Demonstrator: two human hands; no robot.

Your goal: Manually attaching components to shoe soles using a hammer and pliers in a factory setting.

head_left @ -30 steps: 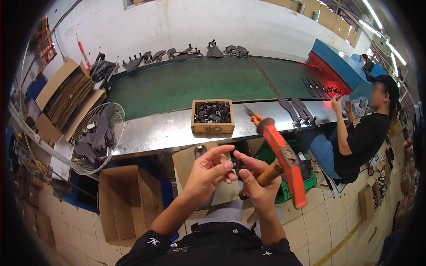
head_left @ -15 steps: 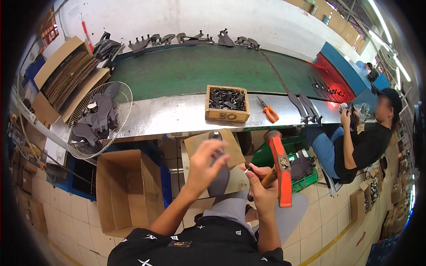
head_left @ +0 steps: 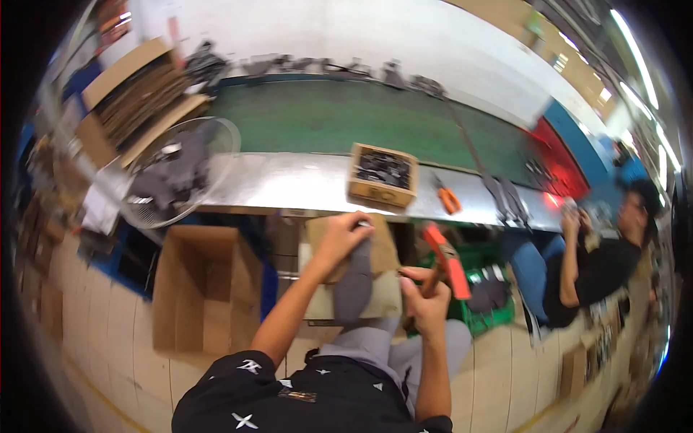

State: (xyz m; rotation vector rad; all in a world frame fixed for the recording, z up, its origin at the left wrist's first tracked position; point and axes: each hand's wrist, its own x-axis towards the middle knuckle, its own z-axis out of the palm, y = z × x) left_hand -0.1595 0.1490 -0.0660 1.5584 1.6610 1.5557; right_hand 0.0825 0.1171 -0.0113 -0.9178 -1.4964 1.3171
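Note:
A dark grey shoe sole lies lengthwise on a pale work board with a brown sheet at its far part. Around the far end of the sole, my left hand is closed, its fingertips meeting by a small light spot. My right hand grips the wooden handle of a hammer with an orange-red head, raised beside the board. Its thumb and forefinger pinch toward each other; whether a small piece sits between them is too blurred to tell.
Beyond the board, a wooden box of small black pieces and orange-handled pliers rest on the metal ledge. A wire basket of soles and an open carton stand left. A green crate and a seated co-worker are right.
My left hand has gone from open above the sole to closed on its far end. The hammer in my right hand has shifted slightly left and down. The whole view has swung a little.

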